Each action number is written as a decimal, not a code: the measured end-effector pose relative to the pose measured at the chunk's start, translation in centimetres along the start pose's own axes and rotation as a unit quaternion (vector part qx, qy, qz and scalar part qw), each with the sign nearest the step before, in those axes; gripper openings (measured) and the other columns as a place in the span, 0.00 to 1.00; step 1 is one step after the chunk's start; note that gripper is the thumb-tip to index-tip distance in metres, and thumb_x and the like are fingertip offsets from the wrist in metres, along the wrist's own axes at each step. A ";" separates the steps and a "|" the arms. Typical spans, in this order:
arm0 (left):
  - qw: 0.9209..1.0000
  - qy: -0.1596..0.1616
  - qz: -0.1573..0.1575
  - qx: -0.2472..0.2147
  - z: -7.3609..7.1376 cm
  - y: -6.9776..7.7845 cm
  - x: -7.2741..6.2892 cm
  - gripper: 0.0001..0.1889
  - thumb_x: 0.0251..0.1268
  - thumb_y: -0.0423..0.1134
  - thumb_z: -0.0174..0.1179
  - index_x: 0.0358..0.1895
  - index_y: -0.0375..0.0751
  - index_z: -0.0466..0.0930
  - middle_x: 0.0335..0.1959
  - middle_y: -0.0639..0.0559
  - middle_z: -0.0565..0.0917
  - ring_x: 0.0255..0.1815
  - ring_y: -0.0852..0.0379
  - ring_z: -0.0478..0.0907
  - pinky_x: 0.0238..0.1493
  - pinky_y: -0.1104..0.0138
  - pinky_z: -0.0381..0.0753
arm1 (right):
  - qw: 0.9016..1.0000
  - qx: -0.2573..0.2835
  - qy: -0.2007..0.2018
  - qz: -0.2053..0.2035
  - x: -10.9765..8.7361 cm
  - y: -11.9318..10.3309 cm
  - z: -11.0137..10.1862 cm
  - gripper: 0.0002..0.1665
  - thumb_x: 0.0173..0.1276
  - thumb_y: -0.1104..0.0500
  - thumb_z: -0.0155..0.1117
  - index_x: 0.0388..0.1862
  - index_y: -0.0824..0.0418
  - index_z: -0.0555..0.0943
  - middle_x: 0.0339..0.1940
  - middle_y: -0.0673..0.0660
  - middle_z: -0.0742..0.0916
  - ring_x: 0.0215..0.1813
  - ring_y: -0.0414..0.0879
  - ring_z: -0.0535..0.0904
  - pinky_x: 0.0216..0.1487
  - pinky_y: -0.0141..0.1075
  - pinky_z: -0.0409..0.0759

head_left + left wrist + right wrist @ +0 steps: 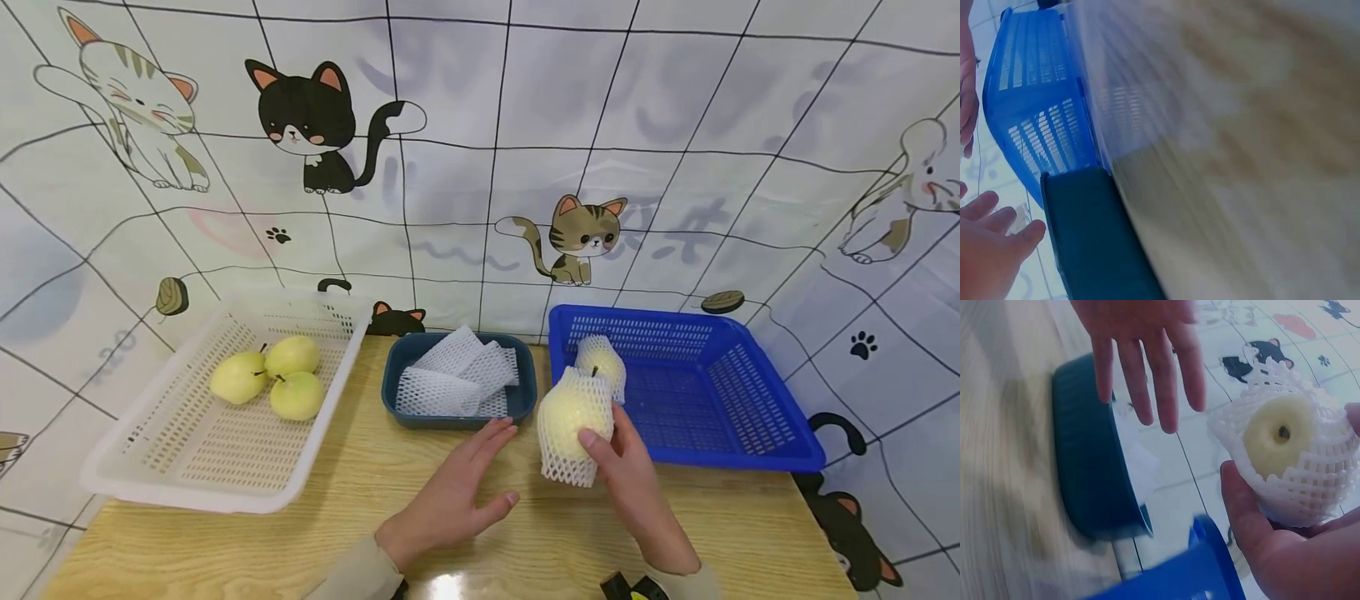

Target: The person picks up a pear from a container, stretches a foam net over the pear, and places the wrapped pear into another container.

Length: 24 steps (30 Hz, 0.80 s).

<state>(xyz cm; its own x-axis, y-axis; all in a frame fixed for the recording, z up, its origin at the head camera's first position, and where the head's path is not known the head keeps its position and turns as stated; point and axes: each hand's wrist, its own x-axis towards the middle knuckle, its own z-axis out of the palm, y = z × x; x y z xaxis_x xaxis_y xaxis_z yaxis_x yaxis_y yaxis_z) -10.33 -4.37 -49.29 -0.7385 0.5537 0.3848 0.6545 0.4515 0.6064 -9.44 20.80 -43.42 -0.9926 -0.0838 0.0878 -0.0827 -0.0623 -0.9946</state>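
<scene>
My right hand (633, 483) grips a pale yellow pear (573, 417) in a white foam net sleeve, thumb across its front. The net hangs past the fruit at the lower end; in the right wrist view the pear's dimpled end (1282, 432) shows through an opening in the mesh. My left hand (457, 492) holds nothing, its fingers extended and thumb spread, just in front of a dark teal tub (442, 422). Inside that tub lie several flat foam net sleeves (438, 393). Behind the held fruit, another netted pear (611, 371) sits in the blue basket (720, 408).
At the left stands a white plastic basket (217, 498) with three bare pears (297, 396) in it. All the containers stand on a wood-grain table (480, 542). A cat-printed sheet (457, 183) rises along the back and sides.
</scene>
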 end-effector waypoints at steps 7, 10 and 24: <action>0.984 -0.079 0.065 0.147 1.0 0.8 2.0 0.41 0.74 0.60 0.58 0.81 0.44 0.59 0.85 0.48 0.53 0.84 0.45 0.50 0.74 0.45 0.64 | 1.000 0.007 0.016 -0.021 -0.3 -0.4 -2.0 0.26 0.80 0.67 0.49 0.73 0.62 0.61 0.54 0.54 0.82 0.52 0.43 0.83 0.48 0.36 0.86; 0.971 -0.112 0.083 0.195 1.8 1.3 2.9 0.43 0.73 0.64 0.57 0.83 0.47 0.56 0.86 0.48 0.49 0.84 0.45 0.49 0.74 0.43 0.65 | 1.000 0.008 0.021 -0.022 -0.4 -0.6 -2.9 0.25 0.81 0.67 0.49 0.73 0.57 0.62 0.55 0.53 0.82 0.53 0.42 0.83 0.48 0.36 0.85; 0.945 -0.108 0.092 0.293 3.8 2.2 4.3 0.47 0.74 0.69 0.51 0.84 0.41 0.51 0.86 0.47 0.44 0.85 0.48 0.45 0.76 0.41 0.60 | 0.997 -0.045 0.055 -0.005 0.2 -2.6 -6.3 0.28 0.84 0.60 0.49 0.78 0.57 0.57 0.59 0.52 0.76 0.54 0.40 0.80 0.49 0.31 0.84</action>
<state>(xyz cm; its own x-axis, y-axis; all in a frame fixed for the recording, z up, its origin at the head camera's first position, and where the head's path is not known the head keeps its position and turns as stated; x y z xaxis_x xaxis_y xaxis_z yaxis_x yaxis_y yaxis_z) -11.39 1.68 -48.97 -0.5948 0.7620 0.2561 0.7926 0.6091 0.0283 -10.00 27.17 -41.19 -0.9950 0.0264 0.0960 -0.0953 0.0270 -0.9951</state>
